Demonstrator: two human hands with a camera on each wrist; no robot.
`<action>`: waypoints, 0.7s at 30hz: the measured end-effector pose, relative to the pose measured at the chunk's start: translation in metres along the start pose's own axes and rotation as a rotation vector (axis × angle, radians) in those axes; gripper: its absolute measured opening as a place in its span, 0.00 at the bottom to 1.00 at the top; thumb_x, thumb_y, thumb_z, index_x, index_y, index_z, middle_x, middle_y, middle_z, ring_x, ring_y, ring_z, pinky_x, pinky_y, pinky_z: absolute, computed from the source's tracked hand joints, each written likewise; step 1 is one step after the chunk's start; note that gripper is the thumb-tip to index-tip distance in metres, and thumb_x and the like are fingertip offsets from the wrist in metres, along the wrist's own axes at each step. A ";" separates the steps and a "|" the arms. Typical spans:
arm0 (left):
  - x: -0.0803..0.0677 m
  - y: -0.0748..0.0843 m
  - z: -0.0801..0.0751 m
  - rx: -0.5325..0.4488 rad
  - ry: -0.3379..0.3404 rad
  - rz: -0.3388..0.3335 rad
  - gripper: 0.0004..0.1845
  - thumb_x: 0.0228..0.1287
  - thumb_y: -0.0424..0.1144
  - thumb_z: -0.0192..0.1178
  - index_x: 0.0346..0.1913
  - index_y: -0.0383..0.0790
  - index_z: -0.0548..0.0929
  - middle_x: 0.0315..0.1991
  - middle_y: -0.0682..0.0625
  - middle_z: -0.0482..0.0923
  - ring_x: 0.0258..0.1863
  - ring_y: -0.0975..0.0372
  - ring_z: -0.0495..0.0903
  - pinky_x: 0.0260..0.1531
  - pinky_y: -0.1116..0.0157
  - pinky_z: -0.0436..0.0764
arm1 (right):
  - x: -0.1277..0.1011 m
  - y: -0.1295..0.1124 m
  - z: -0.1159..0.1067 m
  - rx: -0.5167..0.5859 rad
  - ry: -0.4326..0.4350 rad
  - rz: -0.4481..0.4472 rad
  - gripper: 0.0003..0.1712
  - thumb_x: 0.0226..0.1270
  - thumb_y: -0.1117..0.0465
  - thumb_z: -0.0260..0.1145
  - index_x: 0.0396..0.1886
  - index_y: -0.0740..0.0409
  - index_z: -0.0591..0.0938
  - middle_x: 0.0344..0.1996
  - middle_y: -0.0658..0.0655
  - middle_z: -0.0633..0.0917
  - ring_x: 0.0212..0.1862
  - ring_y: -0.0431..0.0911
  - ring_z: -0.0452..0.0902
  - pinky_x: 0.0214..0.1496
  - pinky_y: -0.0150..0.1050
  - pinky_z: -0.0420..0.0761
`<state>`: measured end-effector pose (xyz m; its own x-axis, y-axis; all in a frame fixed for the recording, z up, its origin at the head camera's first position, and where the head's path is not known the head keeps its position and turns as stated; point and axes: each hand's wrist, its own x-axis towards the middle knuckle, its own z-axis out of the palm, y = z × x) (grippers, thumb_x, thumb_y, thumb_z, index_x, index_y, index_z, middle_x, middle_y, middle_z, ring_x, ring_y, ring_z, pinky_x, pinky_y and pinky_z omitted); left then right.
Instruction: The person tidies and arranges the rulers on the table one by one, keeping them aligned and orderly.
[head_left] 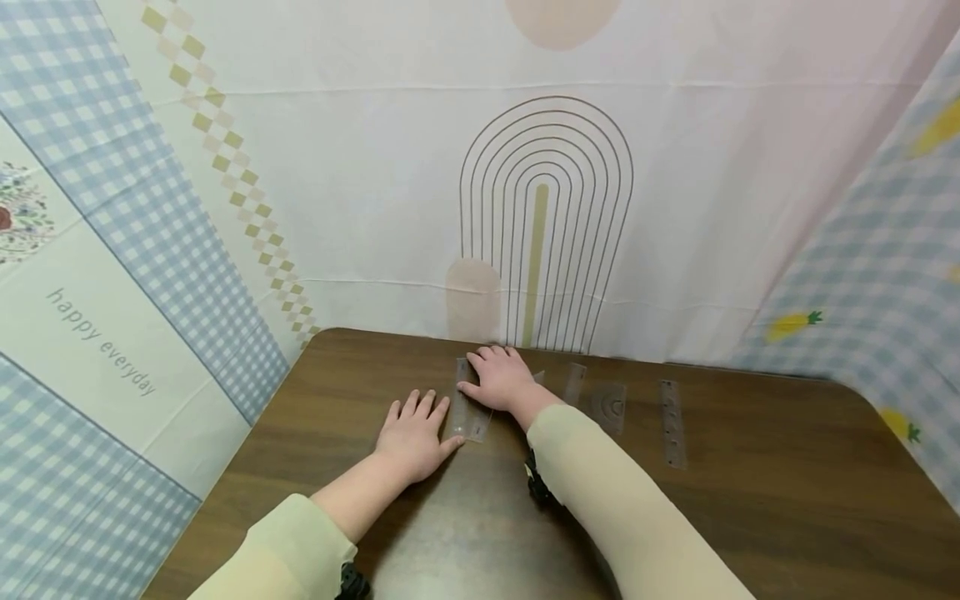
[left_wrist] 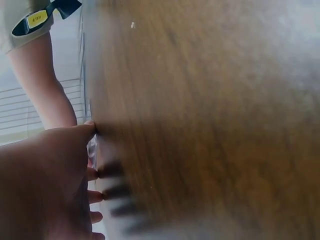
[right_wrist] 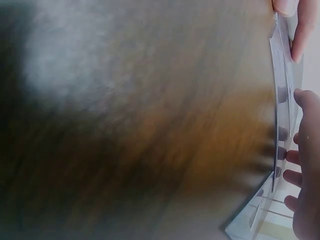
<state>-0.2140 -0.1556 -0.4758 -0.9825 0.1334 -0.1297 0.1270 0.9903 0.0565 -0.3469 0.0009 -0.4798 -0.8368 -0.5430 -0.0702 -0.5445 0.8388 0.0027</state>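
Note:
My left hand rests with fingers spread on the table, its thumb tip at the near end of a clear plastic ruler. Over that ruler's far part and a second flat clear piece lies my right hand, fingers extended away from me. The palm and wrist hide much of this second piece. In the right wrist view, the clear plastic runs edge-on beneath the fingers, and a pointed clear corner shows lower down.
To the right of my right hand lie a short clear ruler, a clear protractor-like template and a longer clear strip with markings. The brown wooden table meets a patterned cloth at its far edge.

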 end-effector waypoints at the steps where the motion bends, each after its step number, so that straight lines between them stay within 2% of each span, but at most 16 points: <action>1: 0.000 0.000 0.000 -0.002 0.002 0.004 0.41 0.70 0.68 0.46 0.78 0.47 0.60 0.77 0.43 0.54 0.77 0.46 0.48 0.72 0.43 0.49 | 0.000 -0.001 -0.001 -0.004 -0.004 0.004 0.41 0.72 0.30 0.47 0.77 0.46 0.63 0.73 0.52 0.65 0.74 0.51 0.57 0.74 0.54 0.55; 5: 0.001 0.001 -0.002 0.001 0.003 0.013 0.41 0.71 0.67 0.46 0.78 0.47 0.60 0.77 0.43 0.54 0.77 0.47 0.48 0.72 0.43 0.50 | 0.001 -0.002 -0.002 -0.005 -0.019 0.007 0.42 0.73 0.30 0.46 0.78 0.46 0.62 0.74 0.54 0.64 0.75 0.52 0.56 0.75 0.54 0.54; 13: 0.004 0.002 -0.003 0.011 -0.009 0.033 0.39 0.72 0.66 0.46 0.78 0.48 0.60 0.78 0.44 0.53 0.77 0.47 0.48 0.72 0.43 0.49 | 0.005 -0.004 0.002 0.025 0.010 0.030 0.41 0.72 0.31 0.49 0.76 0.47 0.65 0.73 0.55 0.65 0.74 0.53 0.57 0.74 0.54 0.55; 21: 0.007 0.003 -0.001 0.008 -0.055 0.025 0.41 0.72 0.66 0.44 0.79 0.46 0.56 0.79 0.45 0.49 0.78 0.47 0.44 0.73 0.44 0.46 | 0.005 -0.004 0.002 0.048 0.010 0.046 0.41 0.71 0.30 0.50 0.76 0.46 0.66 0.72 0.54 0.65 0.74 0.53 0.58 0.74 0.55 0.53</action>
<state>-0.2209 -0.1514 -0.4759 -0.9701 0.1598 -0.1826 0.1528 0.9869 0.0523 -0.3488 -0.0046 -0.4821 -0.8615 -0.5040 -0.0613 -0.5023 0.8637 -0.0417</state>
